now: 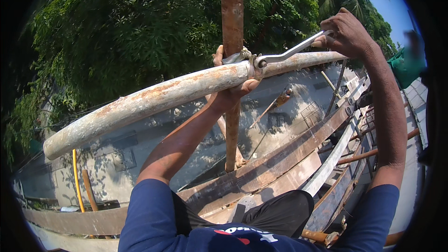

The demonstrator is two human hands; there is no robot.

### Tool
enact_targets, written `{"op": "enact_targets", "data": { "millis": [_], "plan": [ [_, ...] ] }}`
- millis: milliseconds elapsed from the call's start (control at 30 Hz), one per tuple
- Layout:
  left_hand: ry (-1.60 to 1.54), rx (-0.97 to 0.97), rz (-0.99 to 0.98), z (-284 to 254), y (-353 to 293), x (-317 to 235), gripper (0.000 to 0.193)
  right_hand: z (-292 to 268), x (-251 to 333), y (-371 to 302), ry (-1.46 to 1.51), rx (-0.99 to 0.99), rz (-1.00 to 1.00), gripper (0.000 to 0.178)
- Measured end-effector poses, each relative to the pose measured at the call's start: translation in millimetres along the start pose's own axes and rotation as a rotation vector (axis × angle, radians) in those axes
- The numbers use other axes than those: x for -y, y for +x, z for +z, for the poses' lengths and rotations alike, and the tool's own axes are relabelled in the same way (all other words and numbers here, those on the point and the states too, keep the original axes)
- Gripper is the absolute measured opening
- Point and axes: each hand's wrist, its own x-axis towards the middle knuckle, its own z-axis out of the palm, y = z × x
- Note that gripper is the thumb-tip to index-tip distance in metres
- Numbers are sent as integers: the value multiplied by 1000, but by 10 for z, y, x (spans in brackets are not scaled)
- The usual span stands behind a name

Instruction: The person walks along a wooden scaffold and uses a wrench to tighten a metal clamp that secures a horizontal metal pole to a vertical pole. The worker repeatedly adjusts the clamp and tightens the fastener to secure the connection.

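Observation:
A long whitish, rust-stained scaffold pipe [149, 105] runs across in front of me, against a rusty upright pole [232, 14]. Where the two cross sits a metal scaffold clamp [255, 69] with a bolt and nut. My left hand [227, 98] reaches up from below and is wrapped round the scaffold pipe beside the clamp, its thumb in front and fingertips showing behind the pole. My right hand [347, 36], raised to the right, is closed on the end of a silver spanner [294, 52]. The spanner's other end is on the clamp's nut.
Wooden planks [280, 151] and rusty tubes [368, 155] lie below and to the right. Another person in a green sleeve [405, 67] is at the right edge. A yellow pole [77, 182] stands at lower left. Trees [140, 32] rise close behind the pipe.

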Motion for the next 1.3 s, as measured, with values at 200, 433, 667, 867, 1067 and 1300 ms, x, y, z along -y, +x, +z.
{"op": "enact_targets", "data": {
  "millis": [200,433,667,867,1067,1300],
  "plan": [
    [-82,-45,-24,34,-14,-32,132,614,-207,-197,-17,-251,-90,46],
    [-37,-17,-61,-4,-49,7,144,885,871,-660,362,-59,488,69],
    [-109,88,-183,-153,-15,-42,155,1695,2778,-1327,1539,-28,854,64],
    [-21,26,-178,-118,-31,-4,152,1514,2628,-1233,1608,75,830,66],
    [-14,2,-191,-98,-29,-20,151,1482,2076,-1415,998,-110,613,65],
    [-1,34,-183,-80,-32,-74,148,1178,2179,-1615,1290,-84,685,63]
  ]
}}
